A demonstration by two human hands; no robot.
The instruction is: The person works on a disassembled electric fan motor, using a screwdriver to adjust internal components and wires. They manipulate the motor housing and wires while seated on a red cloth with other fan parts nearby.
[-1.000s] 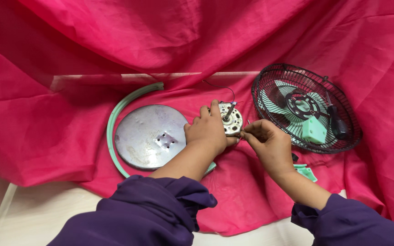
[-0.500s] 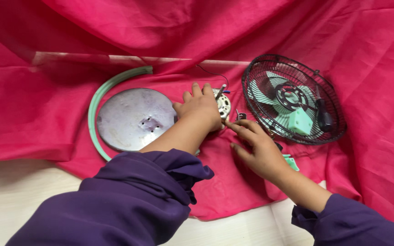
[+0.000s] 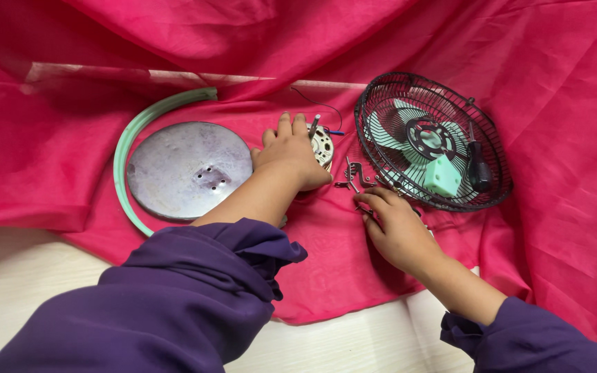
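My left hand (image 3: 290,153) lies over a small round fan motor (image 3: 322,146) on the pink cloth, gripping it; a thin shaft sticks up beside my fingers and dark wires trail behind. My right hand (image 3: 390,225) rests on the cloth in front of the black wire fan guard (image 3: 431,141), fingertips touching a few small metal clips and screws (image 3: 354,177). I cannot tell whether it pinches one of them. A mint green block (image 3: 442,175) and a black-handled screwdriver (image 3: 479,168) lie inside the guard, over pale green blades.
A round grey metal base plate (image 3: 186,169) lies left of my left hand, with a curved mint green rim (image 3: 137,135) around its far left side. The pink cloth (image 3: 533,83) is draped high behind. Bare pale tabletop (image 3: 29,276) shows at the near edge.
My right hand has dropped from the motor down to the cloth near the small metal parts. My left hand stays on the motor. The view shifted so everything sits further right.
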